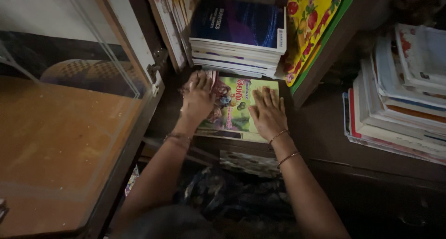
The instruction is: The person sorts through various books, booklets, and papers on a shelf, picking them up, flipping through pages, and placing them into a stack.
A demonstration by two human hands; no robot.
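Two hands, left hand (199, 98), right hand (267, 112), press flat a glossy rectangular book (237, 104).

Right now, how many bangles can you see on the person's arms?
3. One thin bangle on the left wrist; two on the right forearm, one near the wrist and one further up. Dim light may hide others.

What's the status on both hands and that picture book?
Left hand flat on the green picture book, fingers at its top left corner. Right hand pressed flat on the cover. Book stack sits right behind it; cabinet door open at left.
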